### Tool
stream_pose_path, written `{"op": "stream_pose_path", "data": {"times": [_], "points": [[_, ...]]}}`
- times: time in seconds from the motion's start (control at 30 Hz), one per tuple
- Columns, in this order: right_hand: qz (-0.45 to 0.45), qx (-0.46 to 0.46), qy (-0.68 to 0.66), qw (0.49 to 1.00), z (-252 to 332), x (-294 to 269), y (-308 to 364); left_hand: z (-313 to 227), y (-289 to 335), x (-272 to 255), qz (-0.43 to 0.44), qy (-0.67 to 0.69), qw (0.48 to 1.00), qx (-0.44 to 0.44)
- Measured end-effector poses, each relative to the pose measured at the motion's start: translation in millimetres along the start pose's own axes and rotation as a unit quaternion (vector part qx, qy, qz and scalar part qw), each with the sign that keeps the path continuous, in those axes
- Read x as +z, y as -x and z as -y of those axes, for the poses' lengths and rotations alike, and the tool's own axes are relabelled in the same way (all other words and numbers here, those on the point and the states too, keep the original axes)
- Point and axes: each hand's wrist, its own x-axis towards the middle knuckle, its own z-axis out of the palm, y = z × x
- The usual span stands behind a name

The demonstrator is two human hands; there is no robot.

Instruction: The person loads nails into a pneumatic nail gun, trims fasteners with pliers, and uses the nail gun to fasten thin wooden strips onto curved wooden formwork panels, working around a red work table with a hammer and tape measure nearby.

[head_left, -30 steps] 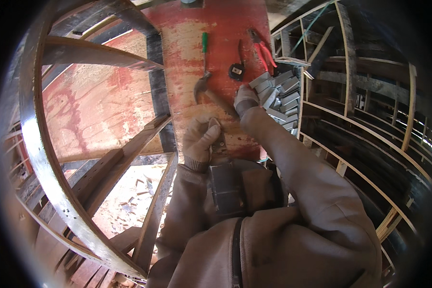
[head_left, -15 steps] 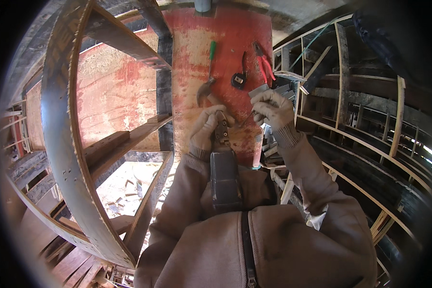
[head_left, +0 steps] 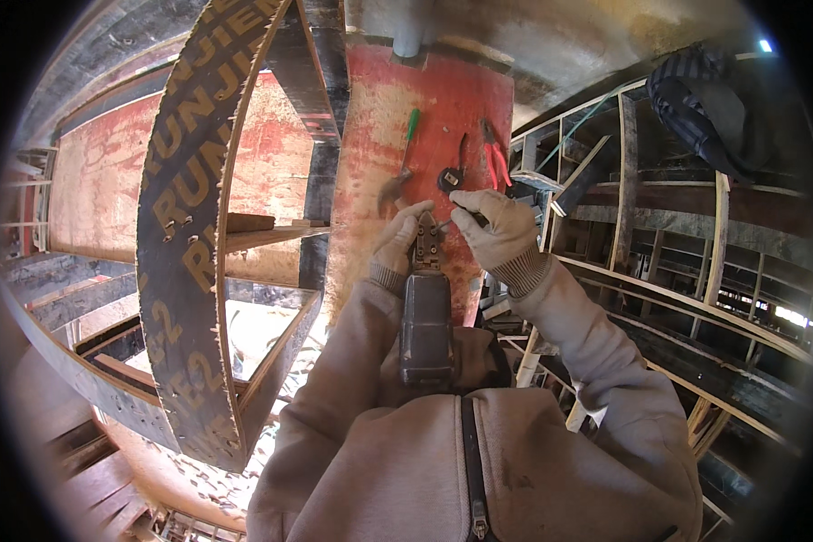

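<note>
A dark power tool (head_left: 427,325) with a bolted metal head (head_left: 429,248) lies lengthwise in front of my body. My gloved left hand (head_left: 396,246) is closed round the left side of that head. Close to its right side, my gloved right hand (head_left: 504,233) pinches a thin dark rod (head_left: 446,222), its tip near the head; whether they touch I cannot tell. Just beyond the left hand lies a claw hammer (head_left: 392,190), its handle partly hidden. A black tape measure (head_left: 450,179) sits beyond my right fingers.
On the red, worn board (head_left: 379,81) also lie a green-handled screwdriver (head_left: 413,125) and red-handled pliers (head_left: 495,161). A tall plywood frame (head_left: 185,226) stands close at my left. Wooden framing (head_left: 623,190) fills the right side, with a dark striped cloth (head_left: 686,108) over it.
My view has shifted, so the board and frame sit differently. My right hand has come down and closer to the tool's head. The left hand keeps its hold.
</note>
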Motion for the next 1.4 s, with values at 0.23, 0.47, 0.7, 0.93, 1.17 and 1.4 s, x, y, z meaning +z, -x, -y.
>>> {"op": "stream_pose_path", "data": {"times": [0.23, 0.47, 0.7, 0.93, 1.17, 1.4], "points": [[0.088, -0.035, 0.085, 0.992, 14, -7, -9, 4, 1, 4, -0.012, 0.023, 1.0, 0.014], [0.292, -0.375, 0.273, 0.836, 0, -12, -34, 8, -3, -1, -0.003, 0.027, 1.0, 0.004], [0.247, -0.349, -0.026, 0.904, -16, -19, -55, 12, -1, -4, 0.038, 0.03, 0.998, 0.032], [0.251, 0.011, -0.01, 0.968, 7, -13, -27, 21, -4, -7, 0.029, 0.079, 0.996, 0.013], [0.298, 0.122, 0.048, 0.945, 11, -17, -24, 13, 2, -1, 0.022, 0.063, 0.998, -0.003], [0.253, 0.039, 0.172, 0.951, 11, -19, -9, 10, 5, 4, 0.025, 0.06, 0.998, 0.012]]}}
